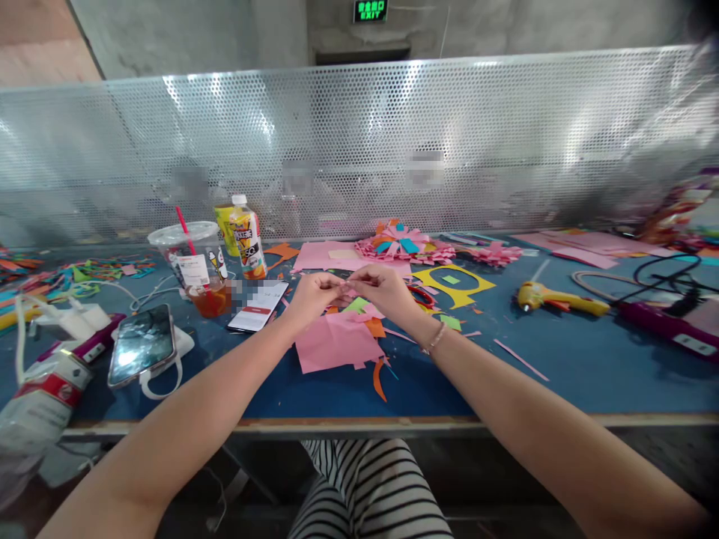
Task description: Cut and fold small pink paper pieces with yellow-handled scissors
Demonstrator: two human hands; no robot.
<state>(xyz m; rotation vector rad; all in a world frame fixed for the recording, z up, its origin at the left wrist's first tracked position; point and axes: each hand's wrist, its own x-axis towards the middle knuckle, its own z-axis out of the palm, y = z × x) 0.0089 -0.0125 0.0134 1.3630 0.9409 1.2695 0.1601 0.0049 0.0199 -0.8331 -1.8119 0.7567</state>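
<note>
My left hand (318, 294) and my right hand (380, 288) meet fingertip to fingertip above the middle of the table. Both are closed in a pinch; whatever small piece lies between the fingers is too hidden to name. Below them lies a pink paper sheet (331, 346), with green and orange paper scraps around it. Scissors with red handles (422, 296) rest just beyond my right wrist. Farther back sits a fringed pink paper flower (393, 243) with blue and orange strips, and a yellow paper cutout (466, 283) lies to its right.
A yellow glue gun (562, 301) lies at right near a purple power strip (668, 329) and cables. On the left stand a drink cup (196, 273) and a bottle (246, 239), with two phones (144, 346) on the table. A perforated metal screen (359, 135) closes the back.
</note>
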